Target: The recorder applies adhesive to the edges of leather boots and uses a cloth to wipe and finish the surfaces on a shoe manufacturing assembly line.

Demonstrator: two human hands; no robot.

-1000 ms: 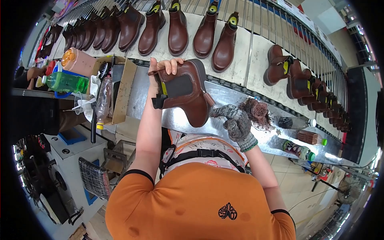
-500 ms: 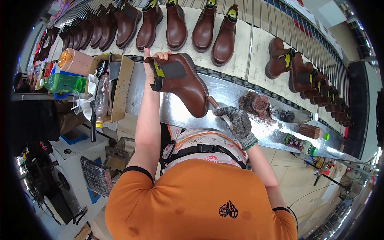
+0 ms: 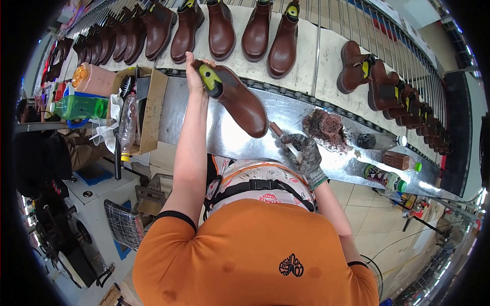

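Observation:
A brown ankle boot hangs tilted over the metal ledge, its toe pointing down to the right. My bare left hand grips it by the top of the shaft, beside the yellow-green lining; some fingers are hidden behind it. My right hand, in a grey knitted glove, is closed around a slim brush with a light handle and a brown tip. That tip is close to the boot's toe, with a small gap between them. A dark, stained sponge-like lump lies on the ledge beyond the glove.
Several brown boots stand along the conveyor ahead, and more boots on its right. Bottles lie at the ledge's right end. On the left are a cardboard box, a green bottle and a pink container.
My left hand has turned the boot, so its top and lining now face me more. The brush tip has come away from the toe. The conveyor boots have shifted slightly left in view.

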